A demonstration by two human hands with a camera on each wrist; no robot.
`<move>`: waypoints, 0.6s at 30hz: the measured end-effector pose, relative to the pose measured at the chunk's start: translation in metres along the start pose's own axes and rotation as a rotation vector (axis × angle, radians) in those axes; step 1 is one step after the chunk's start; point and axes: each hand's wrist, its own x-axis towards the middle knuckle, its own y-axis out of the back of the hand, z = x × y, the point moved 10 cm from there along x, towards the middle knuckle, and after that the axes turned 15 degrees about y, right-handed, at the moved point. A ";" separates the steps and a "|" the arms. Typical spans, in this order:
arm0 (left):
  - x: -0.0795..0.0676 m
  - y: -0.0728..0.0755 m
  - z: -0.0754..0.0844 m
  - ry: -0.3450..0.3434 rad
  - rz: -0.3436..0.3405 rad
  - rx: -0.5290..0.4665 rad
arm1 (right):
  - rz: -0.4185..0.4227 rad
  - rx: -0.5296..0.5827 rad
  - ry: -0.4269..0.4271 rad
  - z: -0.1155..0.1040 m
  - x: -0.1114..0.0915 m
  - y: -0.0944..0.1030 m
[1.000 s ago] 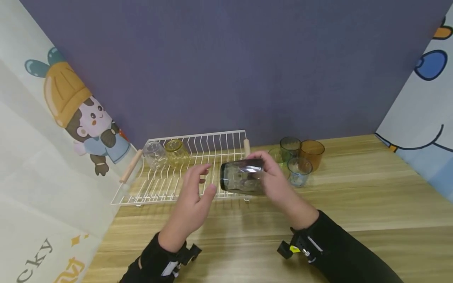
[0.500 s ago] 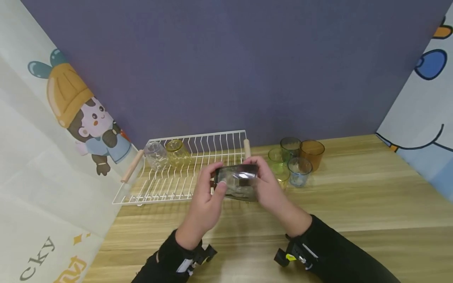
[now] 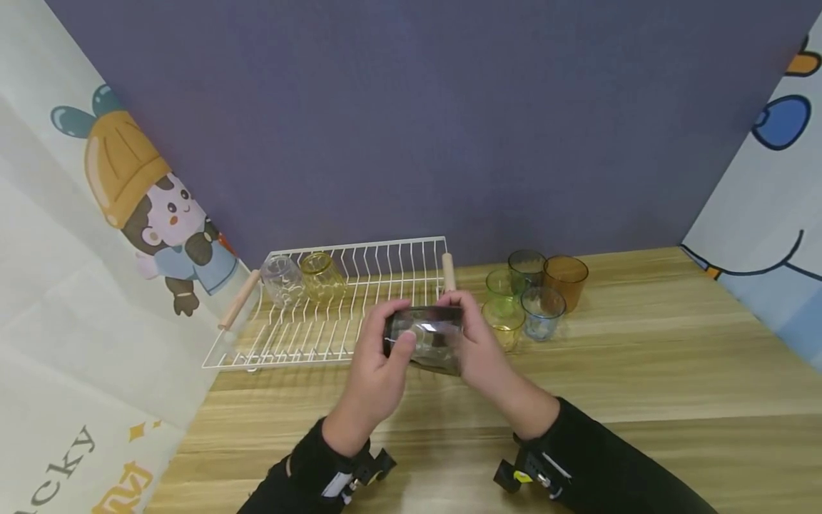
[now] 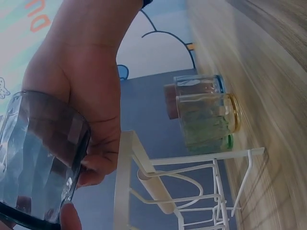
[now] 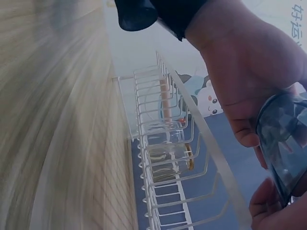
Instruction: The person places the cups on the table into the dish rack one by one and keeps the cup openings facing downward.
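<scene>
On the wooden table, a white rack stands at eleven o'clock from the person, five tinted glasses at one. Left hand and right hand grip a dark glass, sideways in mid-air at twelve.

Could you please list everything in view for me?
Held glass: 1, smoky grey, sideways between both hands
Rack: 1, white with wooden handles, on the table
Clear glass: 1, colourless, rack's left end
Yellow glass: 1, yellow, rack, beside clear glass
Table glasses: 5, yellow, light green, dark green, blue, amber, right of rack
Table: 1, wood-grain, below
Backdrop: 1, purple-grey, behind
Printed panels: 2, mostly white, left and right
Wrist devices: 2, mostly black, at wrists
Sleeves: 2, black, forearms
Left hand: 1, bare, glass's left end
Right hand: 1, bare, glass's right end
</scene>
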 end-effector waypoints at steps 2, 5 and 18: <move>0.000 0.000 0.001 -0.012 0.002 -0.011 | -0.037 -0.046 0.026 -0.002 0.000 -0.002; 0.000 0.001 0.004 -0.047 0.008 -0.035 | -0.086 -0.116 0.068 -0.006 0.001 -0.004; -0.003 0.037 0.012 -0.166 0.179 -0.082 | 0.103 -0.084 -0.014 0.012 0.011 0.024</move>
